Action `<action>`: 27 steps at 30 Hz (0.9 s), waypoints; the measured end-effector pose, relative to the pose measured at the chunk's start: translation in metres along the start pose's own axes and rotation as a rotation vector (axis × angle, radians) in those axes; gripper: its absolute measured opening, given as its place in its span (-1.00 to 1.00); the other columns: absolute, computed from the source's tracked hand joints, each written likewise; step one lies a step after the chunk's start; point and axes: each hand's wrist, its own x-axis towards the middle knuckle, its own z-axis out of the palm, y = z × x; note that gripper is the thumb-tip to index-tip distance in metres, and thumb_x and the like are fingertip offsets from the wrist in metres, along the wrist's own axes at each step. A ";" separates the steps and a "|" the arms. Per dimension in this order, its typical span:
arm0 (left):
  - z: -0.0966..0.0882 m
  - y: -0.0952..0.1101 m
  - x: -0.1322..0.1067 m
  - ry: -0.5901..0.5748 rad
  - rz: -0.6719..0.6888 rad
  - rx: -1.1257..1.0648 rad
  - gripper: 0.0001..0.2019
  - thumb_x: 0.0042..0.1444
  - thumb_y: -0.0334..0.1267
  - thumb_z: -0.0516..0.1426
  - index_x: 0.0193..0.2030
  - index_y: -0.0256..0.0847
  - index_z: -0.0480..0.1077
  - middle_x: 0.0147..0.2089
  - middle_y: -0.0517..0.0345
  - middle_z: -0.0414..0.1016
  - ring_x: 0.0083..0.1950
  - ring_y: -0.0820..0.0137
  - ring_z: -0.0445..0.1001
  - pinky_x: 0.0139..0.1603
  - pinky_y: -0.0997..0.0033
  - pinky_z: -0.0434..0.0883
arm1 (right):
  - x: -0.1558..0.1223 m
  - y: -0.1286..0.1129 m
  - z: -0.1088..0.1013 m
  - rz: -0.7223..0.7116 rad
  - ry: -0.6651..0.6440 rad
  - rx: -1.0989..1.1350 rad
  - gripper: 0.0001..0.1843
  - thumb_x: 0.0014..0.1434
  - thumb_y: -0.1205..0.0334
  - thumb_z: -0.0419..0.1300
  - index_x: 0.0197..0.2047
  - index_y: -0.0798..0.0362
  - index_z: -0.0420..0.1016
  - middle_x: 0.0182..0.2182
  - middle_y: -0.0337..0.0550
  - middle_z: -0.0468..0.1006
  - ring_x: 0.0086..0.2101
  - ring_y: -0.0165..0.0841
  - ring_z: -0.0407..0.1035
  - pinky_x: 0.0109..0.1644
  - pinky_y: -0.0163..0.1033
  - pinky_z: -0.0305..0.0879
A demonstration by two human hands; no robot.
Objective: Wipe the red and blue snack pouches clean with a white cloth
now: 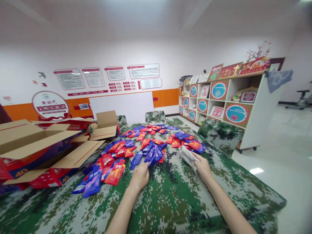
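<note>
Several red and blue sachets [146, 143] lie scattered over a table covered in green camouflage cloth [175, 198]. My left hand [140, 177] rests at the near edge of the pile, fingers curled onto a blue sachet [153, 156]. My right hand [202, 165] is closed on a white pouch or bag [188, 155] that sticks out to the left beside a heap of red and blue sachets [186, 140].
Open cardboard boxes [41, 149] with red and purple printed sides stand at the left of the table. Camouflage-covered chairs [220, 133] stand at the far and right sides. A white shelf unit [226, 104] with framed pictures is to the right, over a glossy floor.
</note>
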 end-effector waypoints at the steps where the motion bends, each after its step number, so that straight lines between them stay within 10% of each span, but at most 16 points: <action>1: -0.001 0.000 -0.001 0.017 -0.001 0.001 -0.62 0.12 -0.45 -0.05 0.09 -0.20 0.23 0.05 -0.01 0.38 0.05 0.26 0.38 0.07 0.26 0.32 | 0.000 0.000 0.000 0.002 0.003 0.003 -0.28 -0.32 0.33 -0.06 -0.01 0.14 0.49 -0.19 -0.14 0.59 -0.19 -0.16 0.43 -0.14 -0.21 0.29; 12: -0.035 0.065 0.036 0.086 0.126 -0.037 -0.47 0.08 -0.54 -0.11 0.22 -0.18 0.09 0.13 0.02 0.27 0.13 0.31 0.28 0.12 0.31 0.30 | 0.000 -0.001 -0.003 -0.002 0.035 0.058 -0.31 -0.28 0.36 -0.03 -0.02 0.12 0.50 -0.15 -0.15 0.57 -0.12 -0.17 0.41 -0.05 -0.19 0.27; 19: 0.013 0.111 0.064 -0.173 0.173 0.042 -0.54 0.08 -0.54 -0.09 0.13 -0.20 0.16 0.02 -0.02 0.33 0.06 0.28 0.32 0.04 0.31 0.33 | 0.002 0.004 -0.004 0.003 0.054 0.131 -0.30 -0.28 0.37 -0.04 0.00 0.16 0.48 -0.13 -0.15 0.56 -0.10 -0.16 0.40 -0.05 -0.20 0.27; 27: 0.054 0.113 0.049 -0.256 0.205 0.022 -0.58 0.19 -0.28 -0.06 0.19 -0.28 0.13 0.13 -0.09 0.25 0.18 0.22 0.19 0.19 0.28 0.17 | 0.002 0.002 -0.006 0.024 0.052 0.121 -0.30 -0.28 0.33 -0.04 0.00 0.16 0.48 -0.15 -0.12 0.57 -0.16 -0.19 0.42 -0.18 -0.28 0.32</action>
